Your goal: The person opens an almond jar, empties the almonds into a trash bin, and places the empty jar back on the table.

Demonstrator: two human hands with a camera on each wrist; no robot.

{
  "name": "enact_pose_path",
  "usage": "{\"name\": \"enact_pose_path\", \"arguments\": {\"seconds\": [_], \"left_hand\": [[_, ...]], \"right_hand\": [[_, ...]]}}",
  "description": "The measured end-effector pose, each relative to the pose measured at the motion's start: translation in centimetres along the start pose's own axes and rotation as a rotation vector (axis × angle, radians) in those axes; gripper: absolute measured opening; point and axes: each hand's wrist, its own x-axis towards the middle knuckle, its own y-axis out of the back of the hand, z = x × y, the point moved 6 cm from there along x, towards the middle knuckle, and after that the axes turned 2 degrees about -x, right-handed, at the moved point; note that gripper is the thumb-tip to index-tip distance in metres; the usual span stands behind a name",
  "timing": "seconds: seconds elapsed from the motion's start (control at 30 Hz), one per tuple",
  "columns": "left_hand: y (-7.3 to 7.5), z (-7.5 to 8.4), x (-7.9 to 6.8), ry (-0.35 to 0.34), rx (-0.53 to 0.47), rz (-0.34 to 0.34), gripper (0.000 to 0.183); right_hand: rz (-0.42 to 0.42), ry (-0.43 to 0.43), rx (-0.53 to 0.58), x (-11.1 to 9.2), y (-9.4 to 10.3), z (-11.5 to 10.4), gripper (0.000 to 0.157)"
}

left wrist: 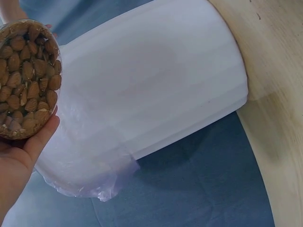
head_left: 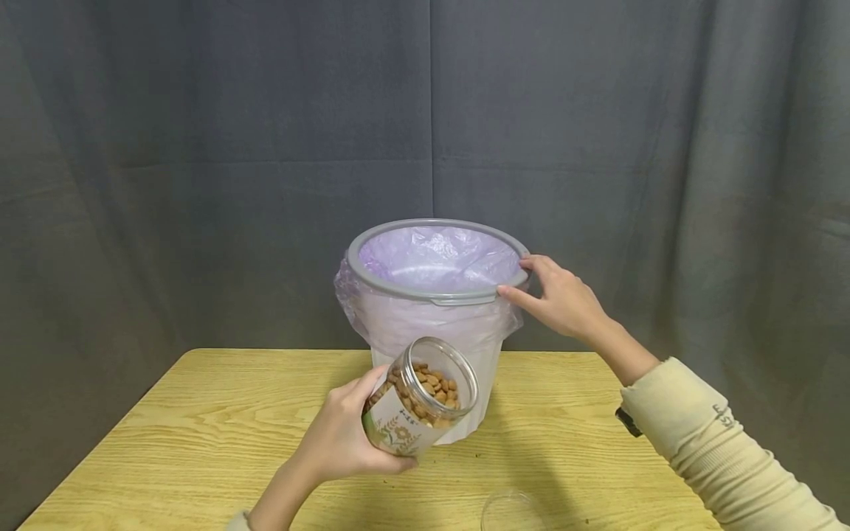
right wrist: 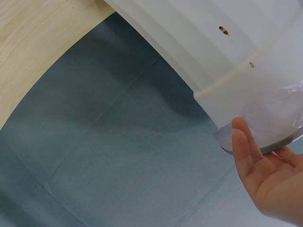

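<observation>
My left hand (head_left: 348,435) grips a clear plastic jar (head_left: 398,428) with a printed label. Tilted to the right and lidless, its mouth faces up and sideways in the head view. Almonds (head_left: 432,387) fill much of it and show through the jar's base in the left wrist view. Behind the jar stands a white trash can (head_left: 488,369) with a grey rim ring (head_left: 398,287) and a translucent purple bag (head_left: 438,258) lining it. At the right of that rim, my right hand (head_left: 564,299) holds the ring, thumb outside and fingers over the edge.
A clear round lid (head_left: 511,509) lies on the wooden table (head_left: 219,428) near its front edge. Small dark crumbs dot the tabletop. Dark grey curtain (head_left: 265,147) hangs behind. The bag's loose edge (head_left: 352,302) drapes outside the can.
</observation>
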Motion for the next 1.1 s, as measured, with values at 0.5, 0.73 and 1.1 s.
{"name": "enact_pose_path", "arguments": {"seconds": [0.5,0.73,1.1], "left_hand": [[1.5,0.4,1.1,-0.024,0.021,0.029,0.093],[2.6,0.4,1.8,-0.026,0.038,0.039,0.092],[4.2,0.3,3.0,-0.055,0.086,0.069,0.093]], "right_hand": [[0.004,0.005,-0.001,-0.1,0.0,0.0,0.074],[0.002,0.008,-0.007,-0.1,0.0,-0.1,0.073],[0.006,0.012,-0.002,-0.1,0.0,-0.2,0.073]]}}
